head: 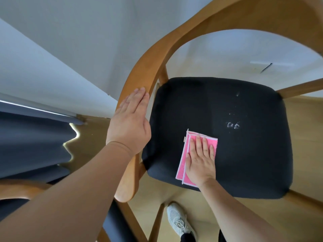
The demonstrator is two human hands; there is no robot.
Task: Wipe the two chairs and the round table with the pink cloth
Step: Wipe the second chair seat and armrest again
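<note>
I look straight down on a wooden chair point(174, 42) with a curved back rail and a black seat cushion point(244, 154). My right hand point(200, 160) lies flat and open, fingers spread slightly, pressing the folded pink cloth point(183, 165) onto the near left part of the cushion. The cloth has a pale edging and sticks out from under the palm on the left and past the fingertips at the top. It is pinned under the hand, not gripped in a fist.

My left hand point(129, 123) is also open, palm down, fingers together, resting on the chair's left arm rail where it curves toward the back. It holds nothing.

On the cushion, beyond and to the right of the cloth, I see a few whitish marks point(233, 125), well clear of the cloth's edge.

Below the seat a grey sneaker point(178, 220) stands on the light wooden floor point(305, 123). At the left edge a dark curtain point(31, 142) hangs beside the white wall point(70, 41). A second wooden chair point(22, 189) shows partly at lower left.
</note>
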